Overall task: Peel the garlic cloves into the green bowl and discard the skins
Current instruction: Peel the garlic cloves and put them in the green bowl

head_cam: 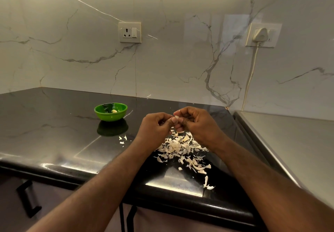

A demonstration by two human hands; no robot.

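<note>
Both hands are raised above the surface (54,123), about midway between its rear and front edges. The left hand (155,125) and the right hand (197,121) meet fingertip to fingertip, fingers curled, pinching one garlic clove (176,118) between them. Only a pale sliver of the clove shows, so its long axis and pointed end cannot be determined.

Handling, as a judgement: the clove is light, small and firm. Its skin is dry and brittle and tears off in flakes. Once bare, the clove is likely slippery. Hold the body with one hand and lift the skin from one end with a nail of the other.

The green bowl (110,117) stands nearer the rear edge, left of the hands, and holds a peeled clove (114,111). Loose skins (180,147) lie below the hands and spread toward the front edge.
</note>
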